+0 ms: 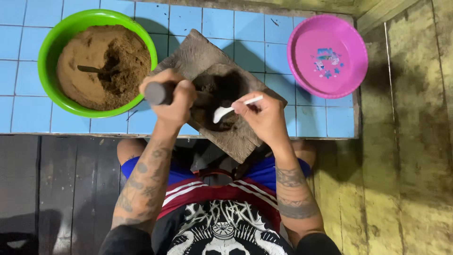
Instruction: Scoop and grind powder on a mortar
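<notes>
Our left hand [172, 97] grips dark pestle [158, 93], closed fist, over wooden mortar board [207, 61] at table [264, 38] edge. Right hand [264, 115] pinches white spoon [229, 111], bowl end in dark paste. Green bowl [52, 52] w/ brown powder to left; pink bowl [351, 71] to right.

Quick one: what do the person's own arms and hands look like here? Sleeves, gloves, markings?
Both hands are bare, no gloves: left hand, right hand. Both forearms are uncovered and heavily tattooed with dark ink; the right forearm carries band-like patterns around it. Black sleeves show only near the elbows, at the bottom edge. No watch, rings or bracelets can be made out.
</notes>
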